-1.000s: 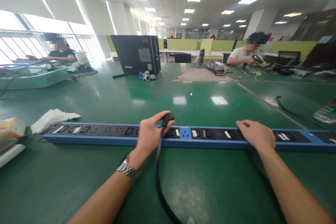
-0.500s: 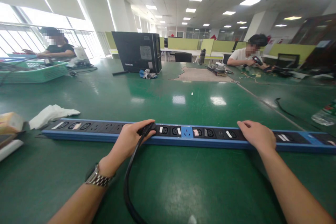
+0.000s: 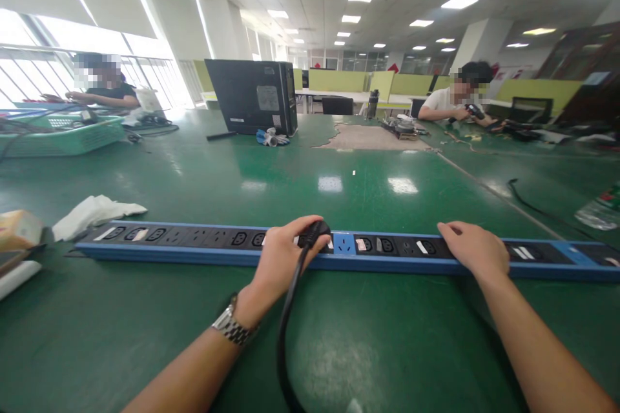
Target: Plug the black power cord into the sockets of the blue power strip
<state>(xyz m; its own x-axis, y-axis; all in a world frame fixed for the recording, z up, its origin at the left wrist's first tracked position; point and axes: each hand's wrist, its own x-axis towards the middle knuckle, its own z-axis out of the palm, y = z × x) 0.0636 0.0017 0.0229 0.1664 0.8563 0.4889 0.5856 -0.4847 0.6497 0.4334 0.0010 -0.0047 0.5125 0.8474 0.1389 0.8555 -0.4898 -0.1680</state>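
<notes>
A long blue power strip (image 3: 252, 258) with a black face and several sockets lies across the green table. Between thumb and fingers, my left hand (image 3: 283, 255) grips a black plug (image 3: 317, 230) over the strip, just left of a blue socket (image 3: 344, 244). From the plug a thick black cable (image 3: 285, 335) hangs down toward me. Whether the plug touches a socket is hidden. My right hand (image 3: 475, 248) is closed around the strip's right part, its fingers over the far edge. A metal-band watch (image 3: 235, 322) is on my left wrist.
White tissue (image 3: 94, 214) lies behind the strip's left end. Farther back stand a black computer case (image 3: 249, 97), blue-grey gloves (image 3: 272, 137) and a green basket (image 3: 72, 139). A plastic bottle (image 3: 600, 210) is at the right. Two people sit across the table.
My left hand has moved right along the strip with the plug and cable, uncovering sockets on the left. My right hand stays in place on the strip.
</notes>
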